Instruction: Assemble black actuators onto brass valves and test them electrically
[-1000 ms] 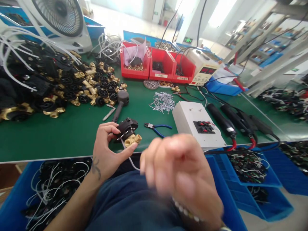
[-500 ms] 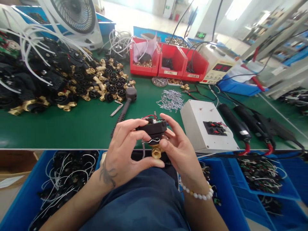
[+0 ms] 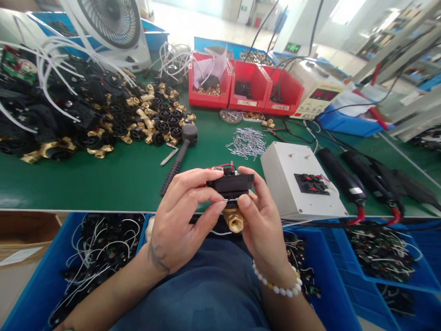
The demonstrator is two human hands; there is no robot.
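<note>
Above the bench's front edge, a black actuator housing (image 3: 230, 185) sits on a brass valve body (image 3: 235, 221), its threaded port facing me. Red wires and part of a circuit board show on top. My right hand (image 3: 263, 223) grips the unit from the right, thumb against the black neck. Between the thumb and a finger of my left hand (image 3: 186, 207) is the end of a thin metal wire clip (image 3: 231, 199), lying across the neck under the housing. Another left finger rests along the housing's upper left edge. How deep the clip sits cannot be made out.
Loose wire clips (image 3: 247, 142) lie beyond my hands. A black mallet (image 3: 182, 147) and hex key (image 3: 168, 155) are left of them, near piled brass valves (image 3: 148, 119). A grey switch box (image 3: 285, 177) and black electric screwdrivers (image 3: 341, 179) lie right. Red bins (image 3: 210, 99) stand behind.
My left thumb has come up from below the brass port to pinch the clip's end. The clip now lies straighter across the neck. The unit has turned slightly and appears further right.
</note>
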